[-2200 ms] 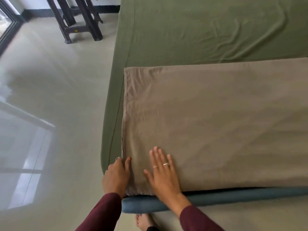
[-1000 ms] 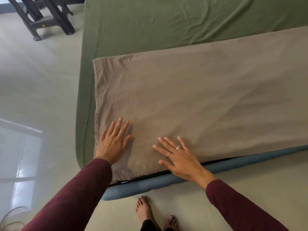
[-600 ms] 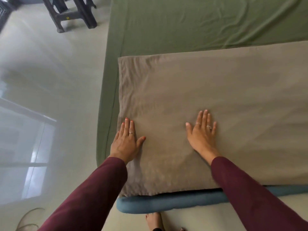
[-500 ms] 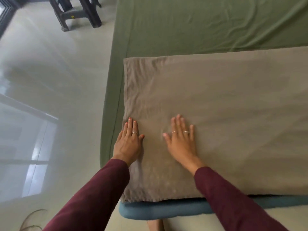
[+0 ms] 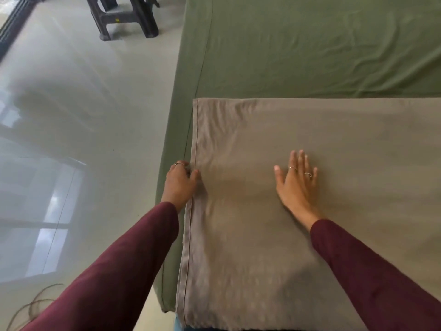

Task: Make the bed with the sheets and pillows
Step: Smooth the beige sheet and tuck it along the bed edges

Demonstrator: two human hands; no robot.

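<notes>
Green sheet (image 5: 310, 48) beyond the grey sheet (image 5: 310, 130) lies flat and bare, open to reach. Floor (image 5: 95, 96) left of the bed is open up to the dark stool legs (image 5: 124, 17) at the far edge. Cord loops (image 5: 31, 304) lie on the floor near left.

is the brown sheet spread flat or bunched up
Spread flat: the brown sheet lies smooth over the green sheet, with only faint creases near its left hem.

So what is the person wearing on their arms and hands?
Both arms are in long maroon sleeves reaching the wrists. The left hand shows one thin ring; the right hand has two thin rings on neighbouring fingers. No gloves or watch visible.
</notes>
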